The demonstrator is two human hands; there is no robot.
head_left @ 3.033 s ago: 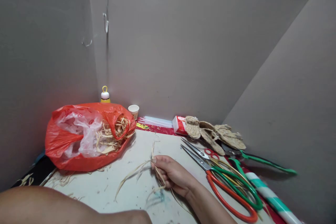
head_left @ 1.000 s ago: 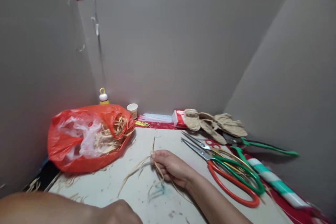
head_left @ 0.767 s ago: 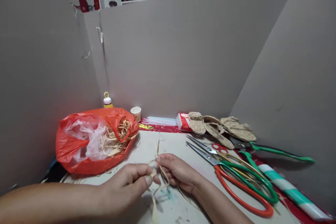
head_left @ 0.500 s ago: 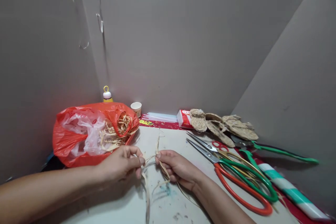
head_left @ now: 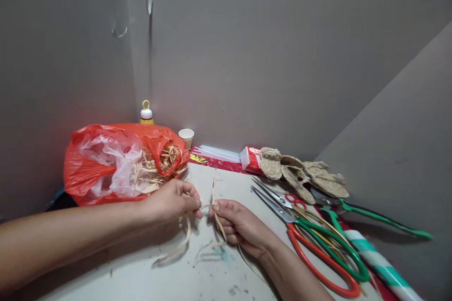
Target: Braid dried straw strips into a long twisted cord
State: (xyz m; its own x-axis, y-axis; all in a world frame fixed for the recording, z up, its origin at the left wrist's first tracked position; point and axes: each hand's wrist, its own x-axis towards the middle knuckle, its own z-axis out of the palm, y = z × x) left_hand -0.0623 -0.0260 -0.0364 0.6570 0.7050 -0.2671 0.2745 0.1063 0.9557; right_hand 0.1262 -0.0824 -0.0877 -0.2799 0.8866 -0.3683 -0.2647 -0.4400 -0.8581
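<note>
My right hand (head_left: 238, 225) pinches a thin bundle of dried straw strips (head_left: 213, 191) between thumb and forefinger; its pointed tip stands up above the fingers and loose ends hang below. Just to the left, my left hand (head_left: 180, 201) is closed on a pale straw strip (head_left: 187, 235) that runs across to the bundle. The strip's long end curls down under my left hand onto the table. Both hands are close together above the pale tabletop (head_left: 141, 263).
A red plastic bag (head_left: 81, 164) of straw lies at left, before a yellow bottle (head_left: 146, 115). Behind are a paper cup (head_left: 186, 136) and white sticks (head_left: 219, 153). To the right are a red box (head_left: 250, 160), woven straw pieces (head_left: 271, 163), scissors (head_left: 294, 235), green-handled shears (head_left: 384, 218) and a striped roll (head_left: 383, 263).
My left hand has shifted slightly up and toward the right hand. The hanging strip end has swung left. The view has tilted down a little; my right hand keeps its pinch.
</note>
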